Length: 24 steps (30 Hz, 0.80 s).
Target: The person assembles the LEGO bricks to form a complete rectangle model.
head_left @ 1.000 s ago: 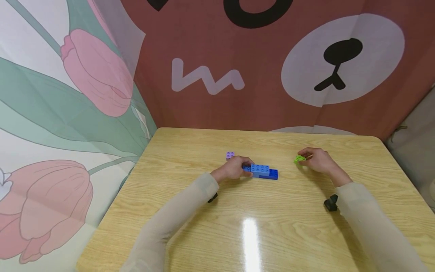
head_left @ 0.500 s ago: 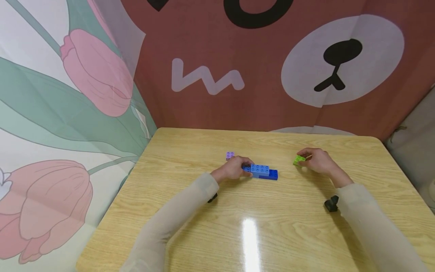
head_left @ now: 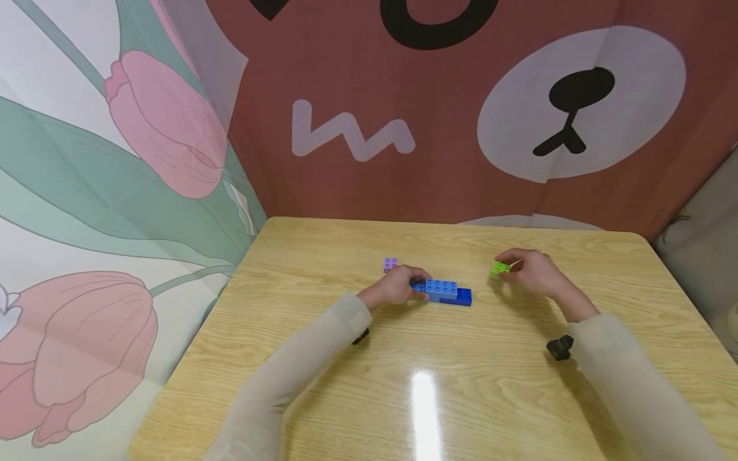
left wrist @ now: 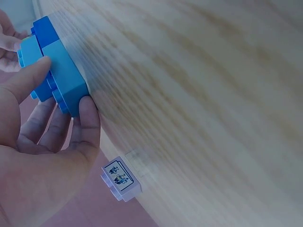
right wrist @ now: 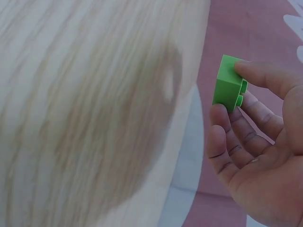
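A stack of blue toy building bricks (head_left: 441, 287) lies on the wooden table: a light blue brick sits on top of a lower row in lighter and darker blue. My left hand (head_left: 398, 285) grips the left end of this stack, thumb on the near side and fingers round the far side, hiding part of it. In the left wrist view the thumb lies across the blue bricks (left wrist: 65, 71). My right hand (head_left: 536, 272) pinches a small lime green building brick (right wrist: 229, 82) between thumb and fingers, its studs facing the palm in the right wrist view. That brick is to the right of the stack.
A small lilac brick (head_left: 390, 263) stands just beyond my left hand; its printed side (left wrist: 119, 175) shows in the left wrist view. The wooden table (head_left: 323, 256) ends at a brown cloth (head_left: 444, 186) with a bear print. A flowered cloth (head_left: 167, 121) hangs at the left.
My right hand has shifted slightly left with the green brick, turning it a little on the way. The left hand and the blue stack have stayed in place.
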Motion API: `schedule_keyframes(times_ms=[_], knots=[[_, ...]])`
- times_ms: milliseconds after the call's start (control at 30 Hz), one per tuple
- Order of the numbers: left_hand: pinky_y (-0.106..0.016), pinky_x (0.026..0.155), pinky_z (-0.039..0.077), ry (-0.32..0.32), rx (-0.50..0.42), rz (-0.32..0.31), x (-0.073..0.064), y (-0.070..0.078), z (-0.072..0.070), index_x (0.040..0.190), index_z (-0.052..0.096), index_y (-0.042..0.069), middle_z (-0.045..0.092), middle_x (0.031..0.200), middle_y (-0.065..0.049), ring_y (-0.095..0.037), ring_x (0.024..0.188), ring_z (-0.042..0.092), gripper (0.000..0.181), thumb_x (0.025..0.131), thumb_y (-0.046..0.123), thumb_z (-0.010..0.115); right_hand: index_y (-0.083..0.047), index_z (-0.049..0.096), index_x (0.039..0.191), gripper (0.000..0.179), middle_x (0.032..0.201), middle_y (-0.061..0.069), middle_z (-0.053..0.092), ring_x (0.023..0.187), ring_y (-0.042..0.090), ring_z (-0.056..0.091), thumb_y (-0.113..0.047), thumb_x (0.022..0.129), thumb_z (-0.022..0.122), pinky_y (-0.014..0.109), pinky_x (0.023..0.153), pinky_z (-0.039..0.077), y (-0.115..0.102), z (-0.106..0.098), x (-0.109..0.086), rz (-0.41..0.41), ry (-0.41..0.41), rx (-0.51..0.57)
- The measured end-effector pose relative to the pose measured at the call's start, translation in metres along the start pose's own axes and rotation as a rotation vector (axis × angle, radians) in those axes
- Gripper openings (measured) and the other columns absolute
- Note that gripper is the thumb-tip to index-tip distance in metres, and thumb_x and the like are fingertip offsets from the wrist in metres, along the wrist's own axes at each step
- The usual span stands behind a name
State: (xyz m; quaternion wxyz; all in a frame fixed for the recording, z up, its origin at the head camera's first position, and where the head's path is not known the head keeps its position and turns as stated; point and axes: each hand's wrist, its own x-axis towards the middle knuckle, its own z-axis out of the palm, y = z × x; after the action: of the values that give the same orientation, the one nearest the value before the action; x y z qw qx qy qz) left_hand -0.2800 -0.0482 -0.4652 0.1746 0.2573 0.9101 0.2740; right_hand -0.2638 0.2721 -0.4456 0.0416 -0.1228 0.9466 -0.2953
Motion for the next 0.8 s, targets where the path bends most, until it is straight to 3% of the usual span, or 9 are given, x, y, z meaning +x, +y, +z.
schedule_keyframes(times_ms=[233, 800], knots=[[-0.029, 0.101, 0.051, 0.004, 0.012, 0.009, 0.000, -0.001, 0.001, 0.129, 0.066, 0.018, 0.069, 0.130, 0.000, -0.011, 0.116, 0.064, 0.039, 0.092, 0.029, 0.073, -0.002, 0.063, 0.130, 0.042, 0.124, 0.023, 0.066, 0.105, 0.037, 0.065, -0.015, 0.091, 0.071, 0.051, 0.086, 0.055, -0.014, 0.001, -0.001, -0.037, -0.003, -0.002], [-0.029, 0.101, 0.051, 0.004, -0.012, -0.003, 0.000, -0.001, 0.001, 0.130, 0.065, 0.018, 0.068, 0.130, 0.000, -0.012, 0.116, 0.064, 0.040, 0.092, 0.028, 0.073, -0.006, 0.067, 0.125, 0.038, 0.120, 0.015, 0.070, 0.098, 0.029, 0.066, -0.016, 0.089, 0.075, 0.038, 0.078, 0.054, -0.035, 0.015, -0.003, -0.103, -0.020, 0.008]])
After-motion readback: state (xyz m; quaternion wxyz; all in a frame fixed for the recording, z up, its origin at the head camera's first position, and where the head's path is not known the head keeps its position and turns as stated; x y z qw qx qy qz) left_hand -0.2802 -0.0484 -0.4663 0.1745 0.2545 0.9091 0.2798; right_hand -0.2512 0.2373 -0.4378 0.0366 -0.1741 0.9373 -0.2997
